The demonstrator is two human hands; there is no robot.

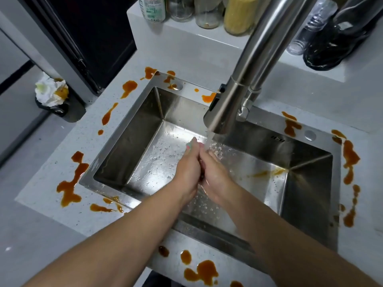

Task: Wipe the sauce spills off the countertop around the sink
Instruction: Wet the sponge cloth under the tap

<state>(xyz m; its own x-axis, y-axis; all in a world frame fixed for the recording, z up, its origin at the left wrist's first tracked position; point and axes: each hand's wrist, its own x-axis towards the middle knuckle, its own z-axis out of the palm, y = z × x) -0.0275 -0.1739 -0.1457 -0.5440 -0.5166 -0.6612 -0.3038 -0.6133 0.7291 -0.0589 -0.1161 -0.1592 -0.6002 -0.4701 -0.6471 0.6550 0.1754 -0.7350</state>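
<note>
Grey table (87, 129) all round you, steel sink (128, 141) in its middle, faucet (259, 59) running. Orange sauce spills (69, 189) ring the sink's rim. Your left hand (187, 168) and right hand (215, 175) are pressed palm to palm under the stream; anything between them, can't tell.

Orange-brown sauce spills (69, 189) are blotching the pale grey, finely speckled countertop (68, 216), the sink (132, 141) is gleaming brushed silver (a thin orange streak (267, 172) is tinting its floor), and a jar (238, 15) behind is showing yellow contents.
</note>
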